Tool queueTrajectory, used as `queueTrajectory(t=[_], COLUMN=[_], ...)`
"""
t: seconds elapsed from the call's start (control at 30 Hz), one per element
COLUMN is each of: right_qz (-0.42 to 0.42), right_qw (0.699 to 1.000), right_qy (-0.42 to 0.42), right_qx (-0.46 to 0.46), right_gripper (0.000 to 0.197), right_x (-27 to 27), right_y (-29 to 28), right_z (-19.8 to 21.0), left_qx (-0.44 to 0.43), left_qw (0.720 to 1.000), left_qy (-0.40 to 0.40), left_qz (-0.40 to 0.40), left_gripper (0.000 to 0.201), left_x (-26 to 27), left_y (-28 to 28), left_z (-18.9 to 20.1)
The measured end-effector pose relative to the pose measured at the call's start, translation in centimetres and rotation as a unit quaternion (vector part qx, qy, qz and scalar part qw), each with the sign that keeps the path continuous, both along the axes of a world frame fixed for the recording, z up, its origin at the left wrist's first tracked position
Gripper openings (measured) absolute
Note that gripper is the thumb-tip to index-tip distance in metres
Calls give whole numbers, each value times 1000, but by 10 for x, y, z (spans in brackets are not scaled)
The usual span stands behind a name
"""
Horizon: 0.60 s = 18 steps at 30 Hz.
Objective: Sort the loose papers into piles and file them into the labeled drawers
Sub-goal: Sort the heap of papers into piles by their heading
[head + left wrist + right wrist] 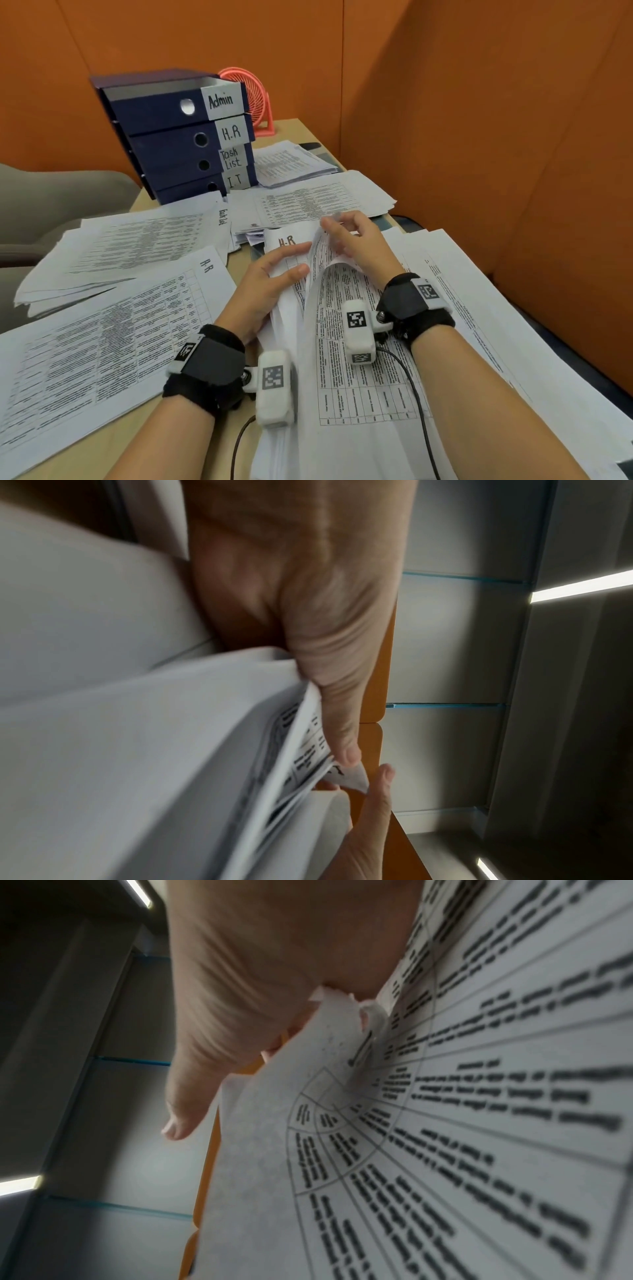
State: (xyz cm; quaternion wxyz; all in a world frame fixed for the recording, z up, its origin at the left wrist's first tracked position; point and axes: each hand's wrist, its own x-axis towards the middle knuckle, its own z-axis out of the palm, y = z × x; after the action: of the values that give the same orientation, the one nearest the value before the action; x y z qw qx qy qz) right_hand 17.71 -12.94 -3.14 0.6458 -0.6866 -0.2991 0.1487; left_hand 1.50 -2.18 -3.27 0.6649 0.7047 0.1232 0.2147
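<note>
Papers in hand: white printed sheets, a loose unsorted stack on the tan desk, right in front of me.
Left hand: my thumb and fingers curl round the stack's left edge, steadying it so it doesn't slide.
Right hand: my fingertips pinch the top sheet's far corner, peeling it up to read the heading.
Sorted piles: white pages marked H.R lie left, apart.
Destination: dark blue stacked drawers with handwritten labels, beyond the piles.
</note>
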Motion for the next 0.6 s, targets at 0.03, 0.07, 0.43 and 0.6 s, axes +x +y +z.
queueTrajectory(t=[0.03, 0.07, 0.43, 0.6], right_qz=[-5, -4, 54, 59], right_qw=[1000, 1000, 988, 987], right_qy=[1, 0, 117, 107], right_qx=[4, 1, 87, 103], right_gripper=[58, 53, 33, 33], right_x=[1, 1, -5, -8], right_y=[-1, -1, -4, -5], right_z=[1, 1, 3, 5], left_qx=[1, 3, -39, -31], left_qw=[1000, 1000, 999, 1000], left_qy=[1, 3, 2, 2], left_qz=[-3, -5, 6, 2], left_gripper=[35, 35, 44, 43], left_x=[0, 0, 0, 0], left_y=[0, 0, 0, 1], left_z=[0, 0, -1, -2])
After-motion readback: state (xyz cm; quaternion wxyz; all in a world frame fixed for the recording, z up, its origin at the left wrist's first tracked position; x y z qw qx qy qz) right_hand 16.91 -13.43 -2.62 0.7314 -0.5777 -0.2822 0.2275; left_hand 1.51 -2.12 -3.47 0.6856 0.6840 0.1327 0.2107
